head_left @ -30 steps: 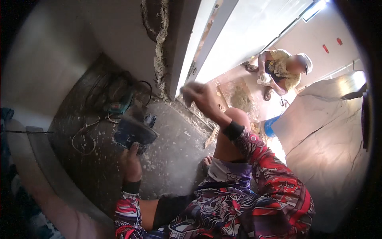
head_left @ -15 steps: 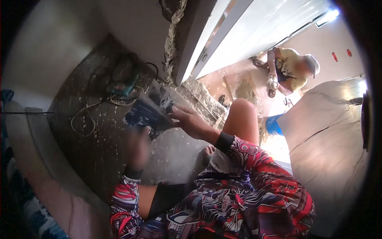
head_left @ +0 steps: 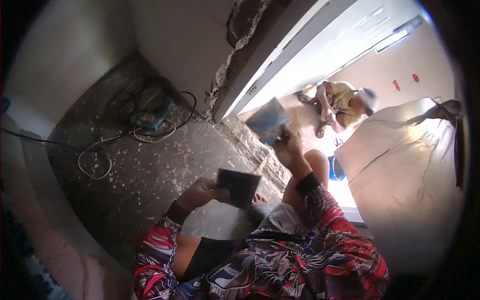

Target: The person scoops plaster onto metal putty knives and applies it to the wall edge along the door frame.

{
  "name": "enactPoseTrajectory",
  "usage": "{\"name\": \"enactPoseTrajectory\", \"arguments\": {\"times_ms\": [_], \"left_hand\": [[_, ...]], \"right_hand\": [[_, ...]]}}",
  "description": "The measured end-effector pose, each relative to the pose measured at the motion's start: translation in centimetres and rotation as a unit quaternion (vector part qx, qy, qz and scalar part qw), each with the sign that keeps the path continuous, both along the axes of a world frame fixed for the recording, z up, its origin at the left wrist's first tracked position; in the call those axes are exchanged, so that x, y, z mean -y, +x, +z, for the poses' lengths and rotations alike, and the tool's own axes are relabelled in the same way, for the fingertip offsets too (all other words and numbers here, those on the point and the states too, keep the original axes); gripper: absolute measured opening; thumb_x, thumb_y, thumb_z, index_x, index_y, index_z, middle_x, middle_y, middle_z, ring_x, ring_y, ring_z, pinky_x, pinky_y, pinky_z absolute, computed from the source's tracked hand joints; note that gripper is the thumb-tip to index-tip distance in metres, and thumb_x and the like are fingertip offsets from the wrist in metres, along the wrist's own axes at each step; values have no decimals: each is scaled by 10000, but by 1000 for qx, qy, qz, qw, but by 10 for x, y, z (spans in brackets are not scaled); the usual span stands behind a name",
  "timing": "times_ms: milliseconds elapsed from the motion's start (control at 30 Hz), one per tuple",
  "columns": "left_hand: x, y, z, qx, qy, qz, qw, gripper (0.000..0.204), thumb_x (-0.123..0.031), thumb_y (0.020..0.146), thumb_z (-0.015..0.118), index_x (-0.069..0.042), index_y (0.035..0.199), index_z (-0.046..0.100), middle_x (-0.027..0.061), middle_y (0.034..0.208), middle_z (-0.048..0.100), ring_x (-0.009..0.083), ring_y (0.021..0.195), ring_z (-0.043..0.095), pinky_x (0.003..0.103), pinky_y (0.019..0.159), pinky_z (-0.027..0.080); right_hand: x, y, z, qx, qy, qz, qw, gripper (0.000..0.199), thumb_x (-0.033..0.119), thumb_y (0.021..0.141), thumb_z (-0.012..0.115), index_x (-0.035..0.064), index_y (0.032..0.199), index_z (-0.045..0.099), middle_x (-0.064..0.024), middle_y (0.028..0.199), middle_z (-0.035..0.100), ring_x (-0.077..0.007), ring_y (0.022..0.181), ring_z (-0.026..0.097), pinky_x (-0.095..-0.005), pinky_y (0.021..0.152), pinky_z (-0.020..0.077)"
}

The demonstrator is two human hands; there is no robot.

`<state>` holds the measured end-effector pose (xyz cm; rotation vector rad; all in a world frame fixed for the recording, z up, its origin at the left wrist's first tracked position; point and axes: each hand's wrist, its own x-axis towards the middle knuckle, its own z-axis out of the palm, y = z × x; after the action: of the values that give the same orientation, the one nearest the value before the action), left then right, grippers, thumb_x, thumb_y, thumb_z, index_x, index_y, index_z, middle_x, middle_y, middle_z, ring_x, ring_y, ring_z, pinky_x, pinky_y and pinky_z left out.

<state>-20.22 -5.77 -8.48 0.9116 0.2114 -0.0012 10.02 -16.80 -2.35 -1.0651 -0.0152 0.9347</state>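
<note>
Nearest, the left hand (head_left: 197,194) pinched a dark flat trowel (head_left: 239,187) by its left edge, low over the speckled floor (head_left: 150,175), its long side running left to right. Just beyond and to the right, the right hand (head_left: 289,149) was closed around the lower edge of a second grey trowel (head_left: 268,120), raised and tilted up toward the far left. Farther off, a blue power tool (head_left: 150,119) lay among cables on the left, and two small red signs (head_left: 405,81) marked the far right wall.
</note>
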Motion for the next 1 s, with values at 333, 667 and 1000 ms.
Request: {"name": "enactPoseTrajectory", "arguments": {"times_ms": [333, 667, 1000], "left_hand": [[-13, 53, -41, -41, 681, -146, 717, 294, -234, 711, 630, -140, 962, 748, 216, 904, 693, 413, 870, 674, 478, 828, 544], [-26, 59, -43, -50, 601, 41, 797, 284, -337, 806, 670, -120, 977, 731, 192, 887, 701, 402, 881, 671, 480, 783, 537], [-42, 41, -37, -151, -5, 188, 971, 140, -262, 898, 689, -130, 877, 647, -21, 819, 652, 126, 745, 634, 327, 583, 511]], "right_hand": [[154, 37, 102, 123, 39, -42, 991, 339, 246, 1010, 499, 0, 1241, 534, -134, 1170, 621, -276, 1058, 604, -416, 1008, 466], [151, -25, 141, 149, -44, 25, 987, 373, 255, 1013, 476, -3, 1275, 538, -120, 1228, 630, -253, 1102, 607, -415, 1017, 451], [114, 3, 97, 172, -95, 106, 975, 322, 248, 1017, 476, 9, 1216, 561, -72, 1076, 661, -193, 892, 663, -382, 824, 550]]}}
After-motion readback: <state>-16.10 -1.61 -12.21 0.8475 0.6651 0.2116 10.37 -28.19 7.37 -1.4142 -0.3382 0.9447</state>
